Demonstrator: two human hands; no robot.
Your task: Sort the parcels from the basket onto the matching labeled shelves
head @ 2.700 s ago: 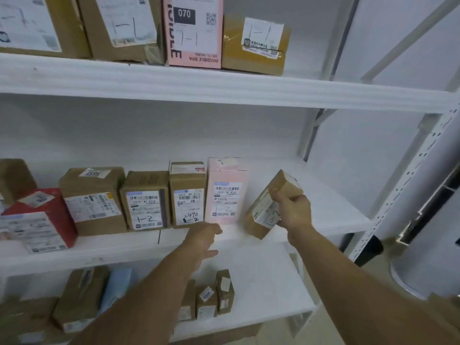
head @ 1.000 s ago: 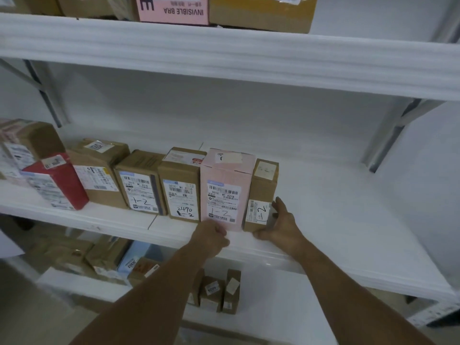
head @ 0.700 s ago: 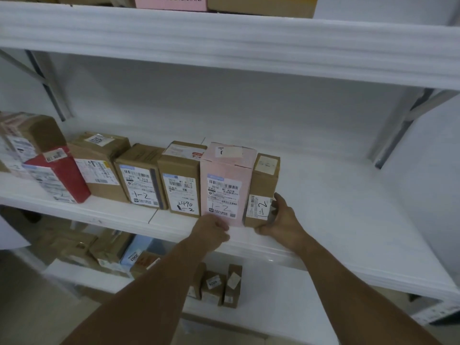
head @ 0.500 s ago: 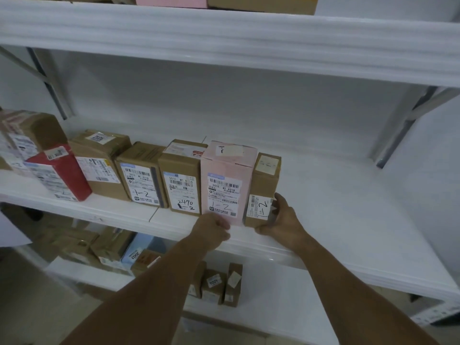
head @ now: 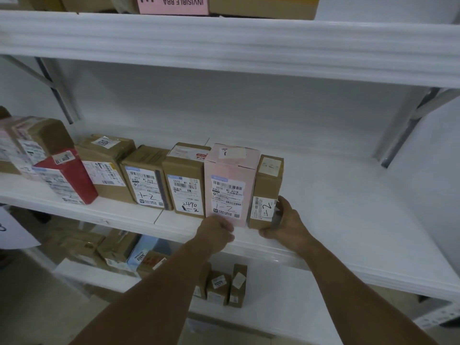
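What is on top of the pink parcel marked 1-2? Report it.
Only a pale sticker with a handwritten mark lies on the pink parcel; nothing is stacked there. The left hand covers only its lower front edge.

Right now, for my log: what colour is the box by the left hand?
The box is pale pink, seen in the head view.

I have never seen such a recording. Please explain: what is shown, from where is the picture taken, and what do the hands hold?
No machine here: a person's two bare hands, filmed by a camera worn on the head, looking forward and down. The middle shelf carries a row of parcels, several marked 1-2. The right hand holds the small brown box at the row's right end. The left hand, fingers curled, touches the pink box low on its front; whether it pinches it is unclear.
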